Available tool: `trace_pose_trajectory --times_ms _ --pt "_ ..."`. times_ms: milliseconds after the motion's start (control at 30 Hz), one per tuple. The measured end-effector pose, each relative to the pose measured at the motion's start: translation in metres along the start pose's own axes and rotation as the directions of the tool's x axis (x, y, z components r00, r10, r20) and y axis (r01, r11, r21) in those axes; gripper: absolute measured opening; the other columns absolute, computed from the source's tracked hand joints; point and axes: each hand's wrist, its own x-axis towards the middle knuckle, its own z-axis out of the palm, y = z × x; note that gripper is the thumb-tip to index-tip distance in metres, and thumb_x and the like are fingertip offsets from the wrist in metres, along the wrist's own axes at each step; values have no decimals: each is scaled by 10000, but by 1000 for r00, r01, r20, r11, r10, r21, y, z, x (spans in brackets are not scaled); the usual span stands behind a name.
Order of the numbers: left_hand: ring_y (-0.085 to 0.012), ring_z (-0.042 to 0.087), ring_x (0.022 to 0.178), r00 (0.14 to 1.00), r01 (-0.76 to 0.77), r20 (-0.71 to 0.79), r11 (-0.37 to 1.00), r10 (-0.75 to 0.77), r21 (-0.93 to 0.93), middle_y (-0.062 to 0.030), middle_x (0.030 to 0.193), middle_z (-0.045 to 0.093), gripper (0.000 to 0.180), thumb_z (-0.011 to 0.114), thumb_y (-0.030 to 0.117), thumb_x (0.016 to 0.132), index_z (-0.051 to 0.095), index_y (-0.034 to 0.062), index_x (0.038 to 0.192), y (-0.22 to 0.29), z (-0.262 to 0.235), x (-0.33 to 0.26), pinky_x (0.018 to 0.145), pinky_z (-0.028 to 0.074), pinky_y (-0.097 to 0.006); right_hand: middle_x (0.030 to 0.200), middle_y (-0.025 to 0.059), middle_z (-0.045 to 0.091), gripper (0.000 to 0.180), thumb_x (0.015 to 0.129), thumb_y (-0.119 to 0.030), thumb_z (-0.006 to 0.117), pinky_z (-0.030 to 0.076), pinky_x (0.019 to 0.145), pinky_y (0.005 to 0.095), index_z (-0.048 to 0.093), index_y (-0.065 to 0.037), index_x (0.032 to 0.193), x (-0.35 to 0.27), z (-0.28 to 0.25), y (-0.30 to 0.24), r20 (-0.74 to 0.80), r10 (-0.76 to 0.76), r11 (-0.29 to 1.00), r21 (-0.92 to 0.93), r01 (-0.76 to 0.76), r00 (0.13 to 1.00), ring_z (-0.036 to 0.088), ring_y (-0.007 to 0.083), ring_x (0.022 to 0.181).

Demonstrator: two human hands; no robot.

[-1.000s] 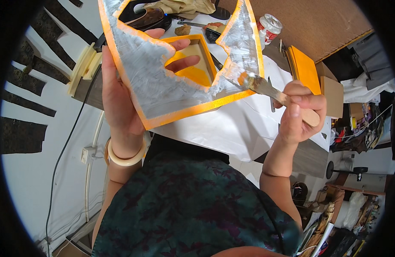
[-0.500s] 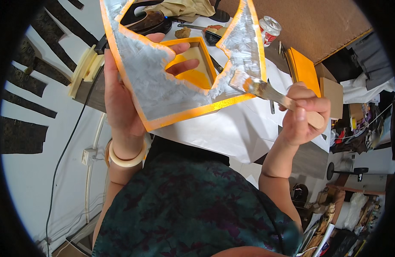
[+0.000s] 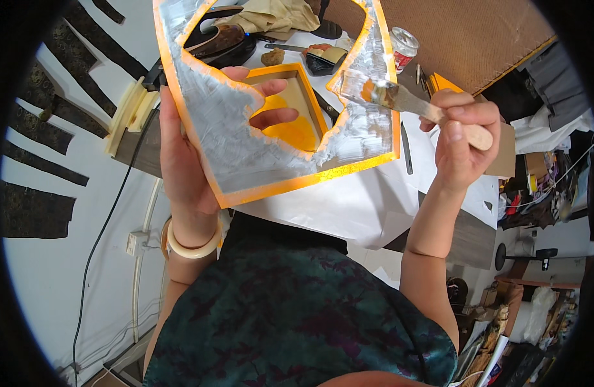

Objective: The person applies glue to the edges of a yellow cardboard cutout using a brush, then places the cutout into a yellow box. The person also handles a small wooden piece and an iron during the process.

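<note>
My left hand (image 3: 187, 161) holds up an angular orange-edged frame piece (image 3: 245, 155) coated with whitish-grey paste; its fingers show through the jagged cut-out. My right hand (image 3: 461, 138) grips the wooden handle of a flat brush (image 3: 400, 97). The brush's bristle end rests on the frame's right arm near the upper right edge. An orange square tray (image 3: 297, 119) lies on the table behind the cut-out.
White paper (image 3: 348, 206) covers the table under the frame. Beyond lie a small can (image 3: 403, 45), a dark round object (image 3: 223, 42), crumpled cloth (image 3: 277, 16) and brown board (image 3: 464, 39). A white wall with dark strips (image 3: 39, 148) is at left; clutter fills the right.
The brush has swept up along the frame's right arm, from its lower part to near the top. My right hand rose with it. The frame has shifted slightly.
</note>
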Motion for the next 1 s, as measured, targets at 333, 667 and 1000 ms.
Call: trace_pose_trajectory --times_ms 333,667,1000 --pt "-416 556 1270 998 -55 -47 997 52 -59 -266 1431 504 743 168 645 1045 395 88 1481 1 -9 3 1023 493 -581 856 191 665 144 946 -82 645 491 593 336 560 1 1027 -27 15 -14 -79 -87 996 25 89 993 609 212 667" --pt "-394 530 1307 987 -160 -49 984 156 -78 -294 1518 372 695 185 610 1058 371 111 1505 -6 -15 3 1049 502 -536 751 144 682 207 832 -36 734 494 615 361 587 -27 979 -68 58 -25 -64 -95 952 -297 72 993 595 238 611" --pt "-354 548 1233 988 -152 -5 984 152 -93 -279 1483 411 671 183 593 1065 389 122 1497 -7 -11 5 1031 516 -521 777 161 680 169 877 -25 700 499 623 343 555 4 959 -63 64 -11 -251 -144 970 -228 86 957 605 218 648"
